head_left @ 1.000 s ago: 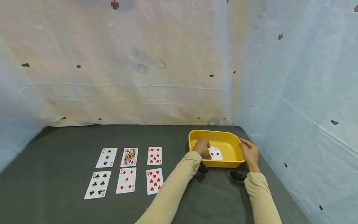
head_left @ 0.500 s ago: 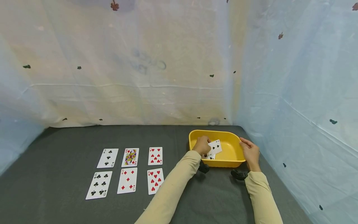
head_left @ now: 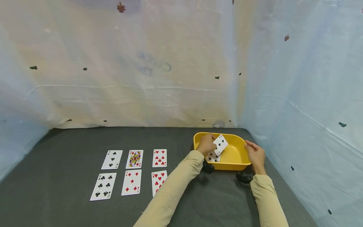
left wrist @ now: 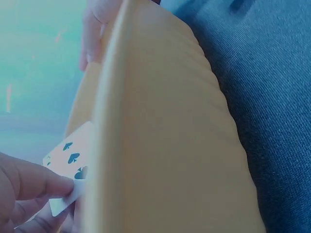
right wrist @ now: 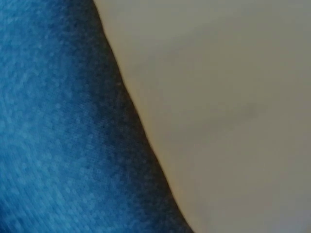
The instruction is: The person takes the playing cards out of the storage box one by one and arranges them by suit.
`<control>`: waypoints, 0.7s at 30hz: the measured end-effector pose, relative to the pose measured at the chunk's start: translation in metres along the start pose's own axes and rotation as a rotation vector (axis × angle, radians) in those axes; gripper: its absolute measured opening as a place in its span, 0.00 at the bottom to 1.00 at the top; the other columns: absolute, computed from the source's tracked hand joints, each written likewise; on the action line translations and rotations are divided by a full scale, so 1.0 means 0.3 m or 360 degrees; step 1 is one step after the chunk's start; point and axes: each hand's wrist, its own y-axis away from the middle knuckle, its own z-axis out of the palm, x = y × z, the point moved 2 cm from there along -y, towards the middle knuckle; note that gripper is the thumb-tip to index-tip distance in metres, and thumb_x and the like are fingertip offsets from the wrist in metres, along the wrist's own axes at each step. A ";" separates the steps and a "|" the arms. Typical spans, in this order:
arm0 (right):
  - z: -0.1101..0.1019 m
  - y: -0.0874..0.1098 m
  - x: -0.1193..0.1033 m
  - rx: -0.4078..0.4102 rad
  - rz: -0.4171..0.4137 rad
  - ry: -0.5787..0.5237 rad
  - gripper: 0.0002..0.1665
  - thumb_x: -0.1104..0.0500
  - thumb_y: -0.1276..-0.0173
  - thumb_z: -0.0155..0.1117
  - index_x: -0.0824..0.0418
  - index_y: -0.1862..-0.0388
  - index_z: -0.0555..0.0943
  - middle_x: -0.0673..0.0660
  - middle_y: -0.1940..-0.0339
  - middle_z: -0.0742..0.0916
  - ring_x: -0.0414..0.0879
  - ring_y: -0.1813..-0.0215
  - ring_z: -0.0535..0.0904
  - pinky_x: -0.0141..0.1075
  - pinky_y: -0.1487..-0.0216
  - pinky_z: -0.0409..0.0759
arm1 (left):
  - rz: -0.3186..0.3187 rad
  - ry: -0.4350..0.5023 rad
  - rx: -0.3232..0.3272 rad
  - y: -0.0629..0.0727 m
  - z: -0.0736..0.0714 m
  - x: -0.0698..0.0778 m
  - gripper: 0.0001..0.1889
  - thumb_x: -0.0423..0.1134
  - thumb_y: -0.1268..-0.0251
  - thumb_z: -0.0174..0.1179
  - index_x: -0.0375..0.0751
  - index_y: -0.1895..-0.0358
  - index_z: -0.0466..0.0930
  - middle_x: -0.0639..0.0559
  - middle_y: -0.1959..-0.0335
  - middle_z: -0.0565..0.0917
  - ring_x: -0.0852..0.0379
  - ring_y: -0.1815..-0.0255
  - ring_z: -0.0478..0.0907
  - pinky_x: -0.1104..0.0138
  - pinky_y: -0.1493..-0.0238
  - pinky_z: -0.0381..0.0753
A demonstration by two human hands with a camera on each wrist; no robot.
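My left hand is over the left part of a yellow plastic tray, pinching a spades playing card between thumb and fingers. In the left wrist view the pinched card shows tilted behind the tray's wall. Below it in the tray lies another spades card, partly covered by the hand and the raised card. My right hand grips the tray's right rim. The right wrist view holds only the blurred tray wall and the cloth, with the hand out of frame.
Left of the tray, face-up cards lie in two rows on the dark cloth, among them a three of clubs, a queen and a six of clubs. My left sleeve overlaps the eight of hearts. Plastic sheeting rises behind.
My left hand has picked a spades card up from the tray and lifted and tilted it, uncovering another spades card below. My right hand keeps its hold on the rim.
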 end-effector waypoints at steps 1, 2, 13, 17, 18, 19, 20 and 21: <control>0.000 -0.001 0.000 0.0003 -0.0001 0.0000 0.21 0.55 0.28 0.60 0.63 0.41 0.80 0.65 0.48 0.84 0.35 0.68 0.81 0.26 0.69 0.79 | 0.0006 0.0026 -0.0008 0.002 -0.005 0.002 0.18 0.25 0.38 0.59 0.36 0.45 0.75 0.46 0.59 0.78 0.55 0.71 0.69 0.68 0.74 0.69; 0.001 -0.002 0.001 0.0004 -0.0001 0.0001 0.21 0.55 0.28 0.60 0.62 0.41 0.80 0.65 0.48 0.84 0.35 0.68 0.81 0.26 0.69 0.79 | 0.0008 0.0062 -0.0019 0.004 -0.010 0.003 0.18 0.25 0.38 0.59 0.36 0.44 0.73 0.45 0.60 0.78 0.55 0.74 0.68 0.68 0.75 0.68; 0.007 -0.002 -0.001 0.0012 -0.0007 0.0021 0.20 0.56 0.28 0.59 0.64 0.41 0.80 0.66 0.47 0.84 0.35 0.67 0.81 0.27 0.68 0.79 | 0.0112 0.0330 -0.0070 0.033 -0.063 -0.005 0.20 0.26 0.36 0.58 0.39 0.42 0.68 0.46 0.69 0.79 0.41 0.67 0.81 0.68 0.77 0.71; 0.006 -0.004 0.004 0.0008 -0.0012 0.0033 0.21 0.54 0.27 0.60 0.63 0.41 0.80 0.65 0.47 0.84 0.35 0.67 0.81 0.27 0.67 0.79 | 0.0166 0.0368 -0.0086 0.040 -0.082 -0.004 0.17 0.25 0.37 0.59 0.37 0.46 0.72 0.47 0.69 0.80 0.41 0.65 0.82 0.69 0.77 0.73; 0.006 -0.003 0.005 0.0005 -0.0011 0.0036 0.21 0.54 0.27 0.60 0.63 0.41 0.80 0.65 0.47 0.84 0.34 0.67 0.81 0.27 0.67 0.79 | 0.0178 0.0358 -0.0075 0.043 -0.088 -0.002 0.16 0.25 0.38 0.59 0.37 0.47 0.73 0.47 0.67 0.80 0.43 0.67 0.82 0.70 0.76 0.74; 0.005 -0.003 0.007 0.0004 -0.0011 0.0036 0.21 0.53 0.28 0.60 0.63 0.41 0.80 0.65 0.47 0.84 0.34 0.68 0.81 0.27 0.68 0.79 | 0.0190 0.0338 -0.0059 0.047 -0.094 0.000 0.15 0.25 0.39 0.60 0.37 0.49 0.74 0.48 0.66 0.80 0.47 0.68 0.82 0.70 0.75 0.75; 0.004 -0.003 0.008 -0.0001 -0.0011 0.0036 0.22 0.53 0.28 0.60 0.63 0.41 0.80 0.65 0.47 0.84 0.33 0.68 0.81 0.26 0.68 0.79 | 0.0202 0.0318 -0.0041 0.050 -0.100 0.001 0.15 0.25 0.39 0.61 0.37 0.49 0.75 0.48 0.64 0.79 0.50 0.70 0.81 0.70 0.73 0.76; 0.004 -0.002 0.009 -0.0005 -0.0010 0.0033 0.22 0.53 0.27 0.60 0.63 0.41 0.80 0.65 0.47 0.84 0.33 0.68 0.80 0.26 0.68 0.79 | 0.0210 0.0311 -0.0026 0.054 -0.106 0.003 0.15 0.25 0.40 0.61 0.37 0.50 0.76 0.48 0.62 0.79 0.53 0.71 0.81 0.69 0.71 0.77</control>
